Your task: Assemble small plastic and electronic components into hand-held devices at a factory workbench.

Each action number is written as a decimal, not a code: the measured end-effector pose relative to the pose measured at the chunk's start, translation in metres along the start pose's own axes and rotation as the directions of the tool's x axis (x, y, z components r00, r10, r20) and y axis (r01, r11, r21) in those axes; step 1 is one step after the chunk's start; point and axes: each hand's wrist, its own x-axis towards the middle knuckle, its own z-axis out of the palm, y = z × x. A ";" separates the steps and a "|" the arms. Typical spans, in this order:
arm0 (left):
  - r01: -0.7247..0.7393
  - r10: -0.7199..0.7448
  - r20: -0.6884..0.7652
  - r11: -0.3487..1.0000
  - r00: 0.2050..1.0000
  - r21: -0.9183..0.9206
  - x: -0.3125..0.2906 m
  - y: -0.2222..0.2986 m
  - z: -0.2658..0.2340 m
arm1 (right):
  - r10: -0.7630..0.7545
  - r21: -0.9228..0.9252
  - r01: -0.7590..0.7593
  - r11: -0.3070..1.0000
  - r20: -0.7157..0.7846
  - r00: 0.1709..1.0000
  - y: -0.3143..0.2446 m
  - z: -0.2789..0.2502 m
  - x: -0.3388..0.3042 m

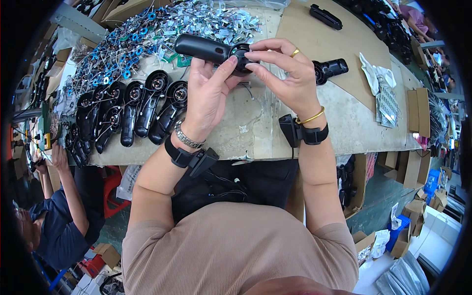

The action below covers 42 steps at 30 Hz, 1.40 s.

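Assembly workshop: bench (265, 132) heaped with wired parts (211, 24), row of black housings (128, 129), cardboard boxes (419, 113), co-worker (61, 231).

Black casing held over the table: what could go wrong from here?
The black casing is held up by the left hand, so it might slip onto the table if that grip loosens. The right hand has its fingertips at the casing's round end, so too hard a push could shift something there. A thin grey wire shows just below and might snag; whether it is attached, I cannot tell.
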 end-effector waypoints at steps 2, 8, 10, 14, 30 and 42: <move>-0.009 0.008 0.008 1.000 1.000 0.002 0.000 0.000 0.000 | -0.009 -0.014 0.009 1.000 -0.005 1.000 -0.001 0.001 0.001; -0.018 0.019 0.055 1.000 0.998 -0.012 -0.001 -0.001 0.000 | -0.018 -0.003 0.018 1.000 -0.047 0.999 0.003 0.001 0.001; -0.024 0.024 0.056 1.000 0.998 -0.007 -0.002 -0.001 0.002 | -0.017 -0.002 0.017 1.000 -0.043 0.999 0.004 0.001 0.000; -0.060 0.058 0.061 0.997 0.996 0.045 -0.005 0.000 0.006 | -0.008 -0.015 0.007 1.000 -0.042 0.999 0.005 0.002 -0.001; -0.203 0.202 0.020 0.974 0.979 0.102 -0.001 -0.005 0.002 | 0.277 0.120 -0.280 0.953 0.035 0.960 0.005 0.003 -0.008; -0.704 0.362 0.615 0.489 0.701 0.515 0.006 0.001 -0.005 | 0.622 0.691 -0.720 0.064 0.537 0.570 0.002 -0.005 -0.003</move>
